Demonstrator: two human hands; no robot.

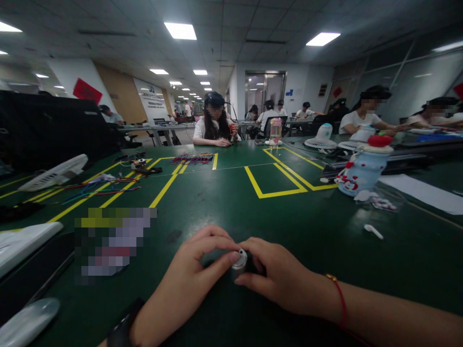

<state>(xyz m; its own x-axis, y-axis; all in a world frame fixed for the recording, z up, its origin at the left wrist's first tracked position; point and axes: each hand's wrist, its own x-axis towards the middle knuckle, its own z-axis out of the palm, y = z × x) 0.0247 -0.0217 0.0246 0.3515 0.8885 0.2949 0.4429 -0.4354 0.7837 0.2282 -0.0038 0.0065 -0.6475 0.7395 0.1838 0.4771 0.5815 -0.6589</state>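
A small silver metal cylinder (pixel 239 262) stands upright on the green tabletop close in front of me; a dark round spot shows on its top face. My left hand (pixel 200 262) reaches in from the left, thumb and index finger closed at the cylinder's top edge. From the other side my right hand (pixel 278 272) grips the cylinder's body, with the thumb at the near side and the fingers behind it. Part of the cylinder's lower body is dark and hidden by the fingers.
Left lie a keyboard (pixel 25 246), a mouse (pixel 29 320), a blurred-out item (pixel 115 241) and loose wires (pixel 104 185). Right are a blue bottle (pixel 363 168), a small bag (pixel 383 200) and a white earbud (pixel 373 231). Across the table a person (pixel 215 123) sits.
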